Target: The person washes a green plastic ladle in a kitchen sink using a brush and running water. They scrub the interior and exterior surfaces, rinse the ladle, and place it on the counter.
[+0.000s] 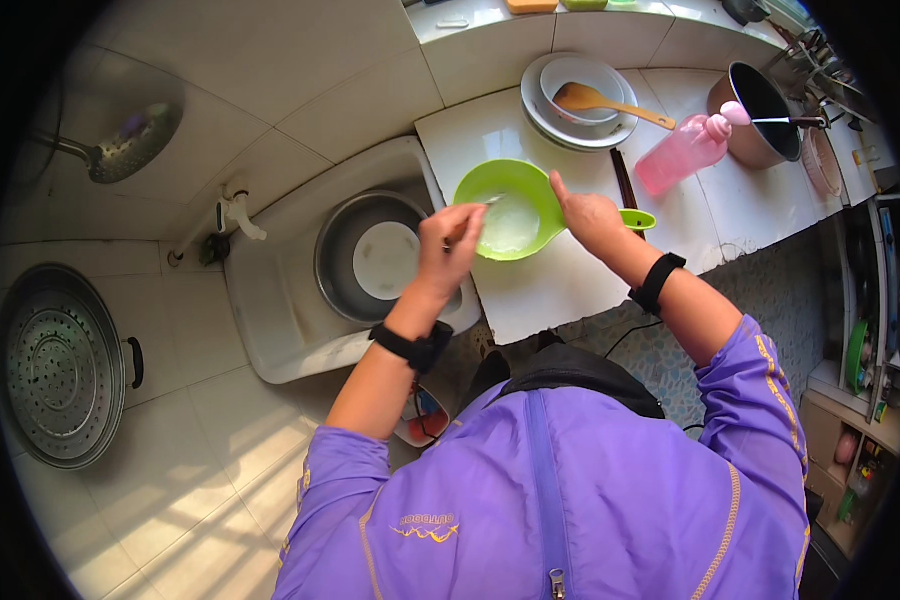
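A lime-green mixing bowl [546, 180] with a handle stands on the white tiled counter [529, 300]. Pale, cloudy contents [511, 223] cover its bottom. My left hand [450, 251] is closed around a thin utensil [496, 199], whose tip reaches into the bowl; its exact kind is hidden by my fingers. With my right hand [592, 217] I hold the bowl by its handle, thumb raised along the rim. The green handle end [639, 219] sticks out beyond this hand. Dark chopsticks [622, 176] lie partly behind my right hand.
Left of the counter, a sink [270, 330] holds a metal basin [330, 259] below a tap [238, 214]. Stacked dishes [536, 101] with a wooden spatula [615, 103], a pink pump bottle [679, 157] and a deep pot [742, 112] stand at the back right.
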`<state>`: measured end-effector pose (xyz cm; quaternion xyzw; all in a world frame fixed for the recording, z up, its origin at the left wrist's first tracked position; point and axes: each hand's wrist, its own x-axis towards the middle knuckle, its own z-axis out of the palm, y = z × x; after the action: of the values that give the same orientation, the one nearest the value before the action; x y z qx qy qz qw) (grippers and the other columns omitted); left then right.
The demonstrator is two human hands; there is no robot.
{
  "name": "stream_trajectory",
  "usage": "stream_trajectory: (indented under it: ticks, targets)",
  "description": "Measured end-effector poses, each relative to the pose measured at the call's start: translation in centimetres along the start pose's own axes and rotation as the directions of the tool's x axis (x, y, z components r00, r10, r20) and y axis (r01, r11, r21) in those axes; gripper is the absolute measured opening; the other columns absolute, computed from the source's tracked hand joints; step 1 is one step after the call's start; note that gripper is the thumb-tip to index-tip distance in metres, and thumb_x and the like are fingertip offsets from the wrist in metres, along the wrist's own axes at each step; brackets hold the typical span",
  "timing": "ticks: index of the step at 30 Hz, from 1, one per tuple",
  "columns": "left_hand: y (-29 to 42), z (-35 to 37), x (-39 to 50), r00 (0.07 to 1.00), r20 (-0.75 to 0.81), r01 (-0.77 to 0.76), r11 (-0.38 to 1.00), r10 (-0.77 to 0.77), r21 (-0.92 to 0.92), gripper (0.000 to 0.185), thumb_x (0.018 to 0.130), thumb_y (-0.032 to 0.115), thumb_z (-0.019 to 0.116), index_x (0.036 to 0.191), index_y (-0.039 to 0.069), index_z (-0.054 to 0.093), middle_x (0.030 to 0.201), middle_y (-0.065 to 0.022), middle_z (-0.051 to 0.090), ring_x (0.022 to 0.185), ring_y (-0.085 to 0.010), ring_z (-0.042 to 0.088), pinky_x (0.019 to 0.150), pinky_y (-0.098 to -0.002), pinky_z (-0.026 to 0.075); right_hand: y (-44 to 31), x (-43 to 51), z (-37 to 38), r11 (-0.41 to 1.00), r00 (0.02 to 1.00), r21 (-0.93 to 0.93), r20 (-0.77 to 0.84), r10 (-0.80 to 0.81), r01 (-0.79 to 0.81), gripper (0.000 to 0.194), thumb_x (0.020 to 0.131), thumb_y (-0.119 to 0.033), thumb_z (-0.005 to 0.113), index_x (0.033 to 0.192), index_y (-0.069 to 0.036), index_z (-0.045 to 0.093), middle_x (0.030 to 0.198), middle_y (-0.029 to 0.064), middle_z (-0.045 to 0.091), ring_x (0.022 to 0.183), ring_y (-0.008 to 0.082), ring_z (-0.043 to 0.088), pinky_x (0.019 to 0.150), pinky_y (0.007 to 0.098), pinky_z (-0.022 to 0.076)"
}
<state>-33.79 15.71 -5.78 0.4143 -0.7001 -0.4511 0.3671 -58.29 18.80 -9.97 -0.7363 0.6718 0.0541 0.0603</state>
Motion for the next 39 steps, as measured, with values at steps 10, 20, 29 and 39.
stream_trajectory:
  ticks: [10,20,29,39]
  targets:
    - [3.6,-6.6,0.8,0.982,0.108,0.144,0.983,-0.156,0.110,0.015,0.092,0.009,0.058,0.092,-0.002,0.069,0.078,-0.0051,0.068,0.068,-0.0105,0.064,0.064,-0.0222,0.052,-0.5,0.1,0.6,0.999,0.998,-0.014,-0.031,0.050,-0.050,0.063,0.084,-0.007,0.050,0.142,-0.005,0.028,0.065,0.0090,0.065,0.055,0.0281,0.064,0.046,0.0395,0.0495]
    - [3.5,-3.3,6.6,0.978,0.172,-0.164,0.943,0.117,0.291,0.012,0.086,0.009,0.063,0.079,-0.002,0.066,0.060,-0.0123,0.058,0.052,-0.0155,0.051,0.054,-0.0282,0.044,-0.9,0.4,0.6,0.993,0.997,-0.089,-0.006,0.071,-0.071,0.069,0.081,-0.007,0.056,0.143,-0.007,0.025,0.065,0.0052,0.065,0.056,0.0238,0.065,0.045,0.0360,0.0492]
    - [4.6,-2.2,-0.5,0.969,0.227,0.011,0.937,-0.096,0.349,0.012,0.087,0.008,0.064,0.080,-0.001,0.066,0.060,-0.0104,0.057,0.054,-0.0113,0.053,0.051,-0.0269,0.042,-1.1,0.3,0.6,0.995,0.994,-0.030,-0.051,0.092,-0.094,0.066,0.082,-0.009,0.054,0.143,-0.009,0.028,0.065,0.0050,0.065,0.056,0.0239,0.065,0.045,0.0363,0.0498]
    - [3.7,0.8,-1.8,0.958,0.288,-0.143,0.870,0.001,0.471,0.009,0.085,0.004,0.064,0.090,-0.002,0.068,0.080,-0.0177,0.066,0.072,-0.0276,0.066,0.066,-0.0318,0.051,-1.0,0.2,0.0,0.997,0.997,-0.028,-0.017,0.077,-0.078,0.066,0.082,-0.007,0.054,0.143,-0.008,0.028,0.068,0.0059,0.066,0.059,0.0248,0.066,0.048,0.0370,0.0508]
